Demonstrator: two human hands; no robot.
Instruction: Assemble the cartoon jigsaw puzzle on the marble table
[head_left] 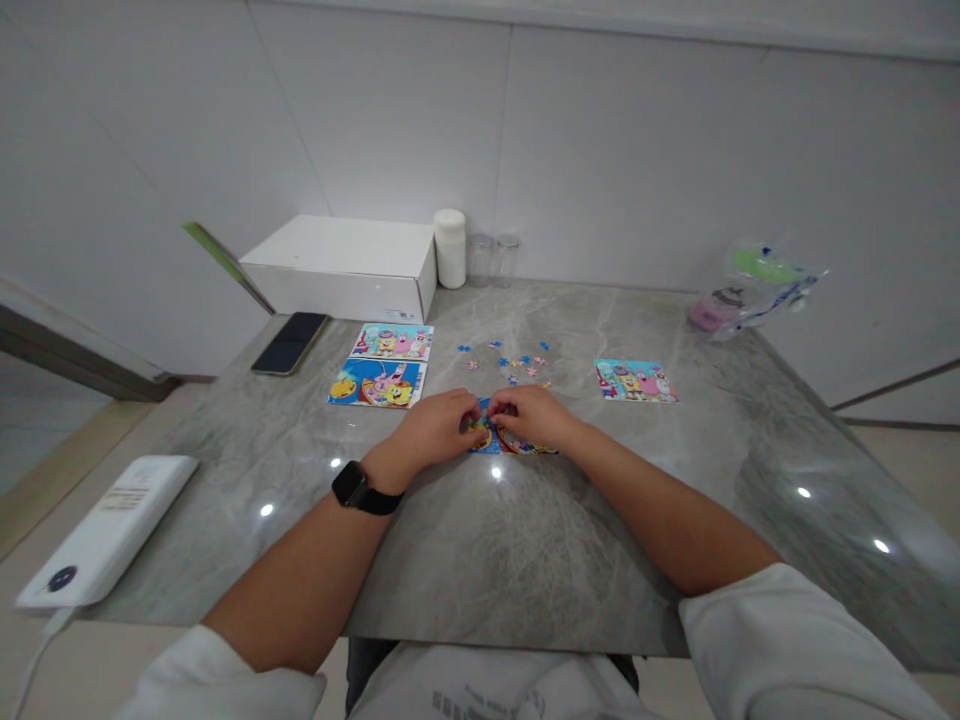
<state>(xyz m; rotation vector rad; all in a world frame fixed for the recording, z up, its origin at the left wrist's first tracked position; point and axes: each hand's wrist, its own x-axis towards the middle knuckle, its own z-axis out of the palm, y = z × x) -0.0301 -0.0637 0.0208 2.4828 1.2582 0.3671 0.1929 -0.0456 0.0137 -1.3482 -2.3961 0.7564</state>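
Observation:
A small blue and yellow jigsaw puzzle (486,440), partly put together, lies flat on the table under my fingers. My left hand (441,428) is at its left edge, with curled thumb and fingertips closed on that edge. From the other side my right hand (534,415) covers much of the puzzle, its thumb and forefinger pinched at a piece near the top; the piece itself is mostly hidden. Just beyond both hands are several loose jigsaw pieces (514,362), blue and pink. To the left lie two cartoon picture cards (393,342) (379,383), to the right another picture card (637,382).
On the grey marbled table (480,560), a phone (291,343) lies beside a white box (345,255). A white bottle (450,250) and two clear glasses (480,260) (506,262) stand by the wall. A plastic bag (750,290) sits far right, a white power bank (109,530) near left.

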